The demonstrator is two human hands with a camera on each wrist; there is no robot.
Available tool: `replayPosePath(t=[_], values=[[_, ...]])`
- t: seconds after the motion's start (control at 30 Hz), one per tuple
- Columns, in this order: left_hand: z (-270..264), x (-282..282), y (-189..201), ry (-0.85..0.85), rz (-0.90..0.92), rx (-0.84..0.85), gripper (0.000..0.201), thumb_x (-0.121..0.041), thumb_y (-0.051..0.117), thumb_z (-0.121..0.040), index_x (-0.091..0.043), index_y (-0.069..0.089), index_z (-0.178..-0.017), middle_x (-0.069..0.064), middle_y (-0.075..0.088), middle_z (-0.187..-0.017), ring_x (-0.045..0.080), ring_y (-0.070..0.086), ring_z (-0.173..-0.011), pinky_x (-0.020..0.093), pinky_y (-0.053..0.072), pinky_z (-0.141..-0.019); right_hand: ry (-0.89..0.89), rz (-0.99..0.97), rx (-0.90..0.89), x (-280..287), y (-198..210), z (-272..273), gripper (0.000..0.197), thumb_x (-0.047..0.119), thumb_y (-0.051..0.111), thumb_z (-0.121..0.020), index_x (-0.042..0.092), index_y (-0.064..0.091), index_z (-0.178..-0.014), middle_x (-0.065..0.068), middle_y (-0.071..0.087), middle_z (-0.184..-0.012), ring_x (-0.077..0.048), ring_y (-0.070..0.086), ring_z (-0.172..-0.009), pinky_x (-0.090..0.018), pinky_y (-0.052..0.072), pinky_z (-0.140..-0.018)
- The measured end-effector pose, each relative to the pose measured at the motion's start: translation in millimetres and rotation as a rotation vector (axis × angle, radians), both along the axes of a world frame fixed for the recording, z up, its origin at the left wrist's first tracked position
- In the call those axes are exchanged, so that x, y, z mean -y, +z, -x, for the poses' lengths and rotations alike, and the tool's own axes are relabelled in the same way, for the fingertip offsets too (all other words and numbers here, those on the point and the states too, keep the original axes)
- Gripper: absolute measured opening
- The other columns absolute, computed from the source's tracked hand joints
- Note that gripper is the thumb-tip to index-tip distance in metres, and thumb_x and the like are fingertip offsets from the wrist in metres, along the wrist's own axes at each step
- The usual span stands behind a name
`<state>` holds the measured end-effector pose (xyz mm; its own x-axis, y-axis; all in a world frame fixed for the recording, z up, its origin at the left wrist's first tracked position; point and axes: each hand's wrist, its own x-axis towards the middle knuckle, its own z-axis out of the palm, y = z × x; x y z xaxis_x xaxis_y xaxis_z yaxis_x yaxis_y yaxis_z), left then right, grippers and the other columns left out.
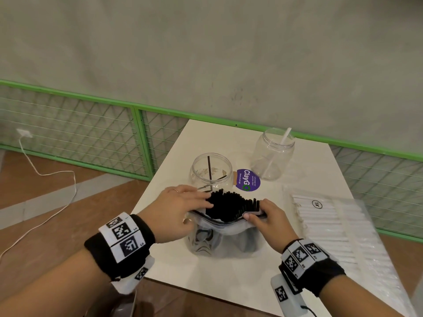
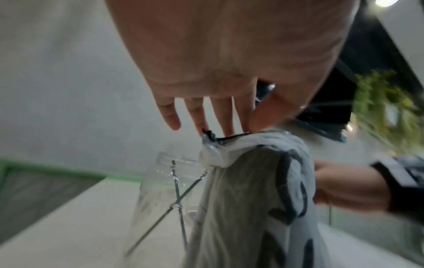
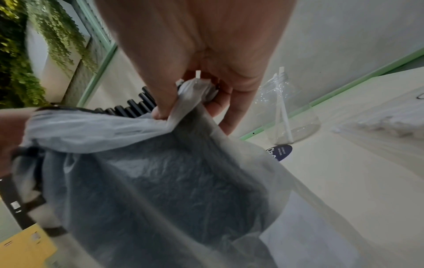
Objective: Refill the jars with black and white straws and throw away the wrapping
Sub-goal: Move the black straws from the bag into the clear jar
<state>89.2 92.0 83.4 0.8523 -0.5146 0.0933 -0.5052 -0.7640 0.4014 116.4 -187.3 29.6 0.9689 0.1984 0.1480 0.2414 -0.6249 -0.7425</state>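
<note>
On left side of white table (image 1: 174,268), left hand (image 1: 180,209) at left rim of wrapping (image 1: 225,236): fingers almost straight, tips over the straw tops, thumb against the plastic edge, so pinching the rim lightly. Just behind it, black-straw jar (image 1: 211,172), upright, lid off, only a couple of black straws inside, near empty. Centre front: wrapping standing on table, mouth pulled wide, black straws (image 1: 231,205) poking out the top as one dense bundle, apparently none of them moved to the jar yet. Right rim of wrapping pinched by right hand (image 1: 267,218), thumb and curled fingers bunching the plastic, a firm hold in right wrist view. Further right and back: purple sticker (image 1: 248,180), then white-straw jar (image 1: 273,154), open, one white straw leaning in it. Far right: pack of white straws (image 1: 332,227) lying flat, looks unopened. Step in hand, as a judgement: opening the wrapping to free the black bundle, early in task. Next move likely calls for one hand holding the plastic down, the other closing round the whole bundle, lifting it straight up and clear, then lowering it ends-first into the jar mouth just behind. Jar probably light, easy to tip if bumped. White pack and binning of wrapping not yet done.
</note>
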Motion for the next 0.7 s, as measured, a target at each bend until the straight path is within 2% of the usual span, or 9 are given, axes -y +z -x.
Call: replayPosePath(t=[0.03,0.1,0.2,0.33,0.43,0.5,0.57,0.7], values=[[-3,-1,-1,-0.014,-0.082,0.071,0.054,-0.035,0.035,-0.07,-0.044,0.057,-0.119,-0.026,0.051,-0.132,0.007,0.047,-0.121,0.031,0.03,-0.102,0.001,0.006,-0.009,0,-1,-1,0.032,0.019,0.071,-0.084,0.017,0.046,-0.064,0.003,0.042,-0.068,-0.016,0.045,-0.068,-0.025,0.034,-0.063],[-7,-4,-1,0.023,-0.132,0.185,0.033,-0.033,0.044,-0.076,-0.042,0.062,-0.102,-0.026,0.062,-0.116,0.008,0.057,-0.105,0.028,0.029,-0.096,0.001,0.015,-0.019,1,-2,-2,0.028,0.021,0.071,-0.085,0.005,0.052,-0.071,-0.002,0.047,-0.071,-0.023,0.049,-0.073,-0.032,0.038,-0.067],[-10,-3,-5,0.069,-0.129,0.351,0.008,-0.035,0.055,-0.077,-0.036,0.061,-0.083,-0.022,0.065,-0.09,0.011,0.06,-0.086,0.028,0.029,-0.089,0.002,0.008,-0.005,1,-3,-2,0.033,0.026,0.07,-0.085,0.003,0.05,-0.071,-0.001,0.045,-0.07,-0.024,0.048,-0.073,-0.031,0.037,-0.066],[-4,-2,-18,0.146,-0.087,0.539,0.014,-0.03,0.052,-0.083,-0.026,0.059,-0.072,-0.01,0.058,-0.073,0.019,0.055,-0.07,0.031,0.036,-0.081,-0.003,0.004,0.019,3,-3,-1,0.034,0.022,0.071,-0.084,0.01,0.045,-0.066,0.003,0.042,-0.068,-0.02,0.045,-0.069,-0.024,0.034,-0.063],[3,-3,-30,0.224,-0.061,0.559,0.011,-0.024,0.049,-0.084,-0.022,0.053,-0.074,-0.005,0.052,-0.069,0.022,0.052,-0.064,0.032,0.038,-0.075,-0.005,-0.018,0.04,2,-4,4,0.037,0.024,0.072,-0.084,0.021,0.041,-0.064,0.004,0.042,-0.068,-0.011,0.041,-0.065,-0.018,0.033,-0.061],[6,-1,-37,0.26,-0.066,0.506,0.007,-0.022,0.048,-0.081,-0.026,0.043,-0.078,-0.004,0.05,-0.07,0.022,0.052,-0.063,0.031,0.035,-0.071,-0.003,-0.015,0.05,-1,-4,8,0.037,0.027,0.071,-0.084,0.023,0.039,-0.064,0.005,0.042,-0.068,-0.01,0.04,-0.065,-0.017,0.033,-0.061],[8,1,-41,0.283,-0.06,0.434,0.012,-0.023,0.048,-0.076,-0.029,0.039,-0.081,-0.006,0.049,-0.072,0.021,0.053,-0.064,0.03,0.033,-0.069,-0.004,-0.007,0.063,-4,-5,10,0.04,0.026,0.071,-0.084,0.026,0.036,-0.064,0.006,0.04,-0.067,-0.009,0.039,-0.063,-0.017,0.033,-0.06],[20,6,-27,0.295,0.054,0.331,0.016,-0.03,0.052,-0.07,-0.029,0.052,-0.086,-0.013,0.052,-0.087,0.015,0.052,-0.081,0.032,0.039,-0.078,-0.003,0.008,0.08,-4,-9,13,0.037,0.025,0.071,-0.083,0.023,0.039,-0.065,0.003,0.041,-0.068,-0.015,0.042,-0.066,-0.02,0.033,-0.061]])
